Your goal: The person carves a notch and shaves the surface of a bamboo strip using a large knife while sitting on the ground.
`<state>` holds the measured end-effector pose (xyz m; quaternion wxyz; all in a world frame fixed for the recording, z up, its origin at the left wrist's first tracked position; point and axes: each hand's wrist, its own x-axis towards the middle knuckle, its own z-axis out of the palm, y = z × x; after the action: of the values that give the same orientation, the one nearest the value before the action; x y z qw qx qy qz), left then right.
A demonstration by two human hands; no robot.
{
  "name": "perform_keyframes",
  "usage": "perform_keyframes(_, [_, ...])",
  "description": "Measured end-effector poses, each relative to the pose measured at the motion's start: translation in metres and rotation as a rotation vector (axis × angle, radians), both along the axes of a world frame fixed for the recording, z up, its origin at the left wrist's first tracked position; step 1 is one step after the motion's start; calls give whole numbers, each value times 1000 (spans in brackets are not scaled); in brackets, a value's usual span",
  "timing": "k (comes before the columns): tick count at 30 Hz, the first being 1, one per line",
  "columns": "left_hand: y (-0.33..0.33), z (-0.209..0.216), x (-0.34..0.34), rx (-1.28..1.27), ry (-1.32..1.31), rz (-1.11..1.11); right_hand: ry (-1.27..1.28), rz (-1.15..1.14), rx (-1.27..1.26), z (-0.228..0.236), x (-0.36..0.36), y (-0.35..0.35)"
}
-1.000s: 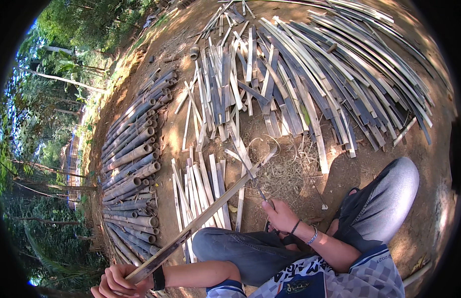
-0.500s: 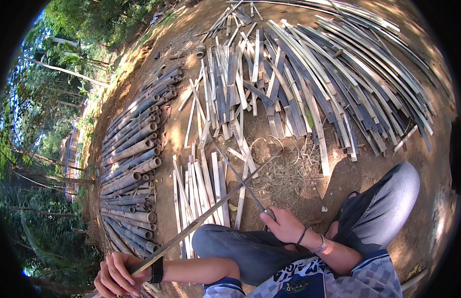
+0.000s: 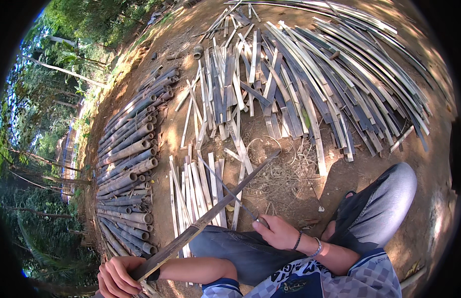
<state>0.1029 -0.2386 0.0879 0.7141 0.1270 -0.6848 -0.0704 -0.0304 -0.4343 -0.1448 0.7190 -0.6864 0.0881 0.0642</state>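
My left hand (image 3: pixel 119 276) is closed round the near end of a long bamboo strip (image 3: pixel 183 239). The strip slants up and to the right across my left knee, its dark broad side and a node showing. In my right hand (image 3: pixel 281 233) is the handle of a knife (image 3: pixel 239 199), gripped in closed fingers. Its long, narrow blade points away and to the left, crossing the strip ahead of my knee. Whether the blade touches the strip I cannot tell. The strip's far tip is over thin curled bamboo shavings (image 3: pixel 295 171) on the ground.
Split bamboo slats (image 3: pixel 335 89) lie in a wide heap ahead and to the right. A smaller group of pale slats (image 3: pixel 194 186) lies beside my left knee. Round bamboo poles (image 3: pixel 128 161) are stacked at the left, with trees (image 3: pixel 37 149) beyond. My bent knees flank the shavings.
The bamboo strip has turned, so more of its dark broad side faces up. My right hand and the knife have shifted slightly left and nearer to me.
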Motion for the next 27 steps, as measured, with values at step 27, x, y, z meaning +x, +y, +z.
perform_keyframes(27, [-4, -2, -3, -22, 81, 111, -77, -146, -84, -59, 13, -1])
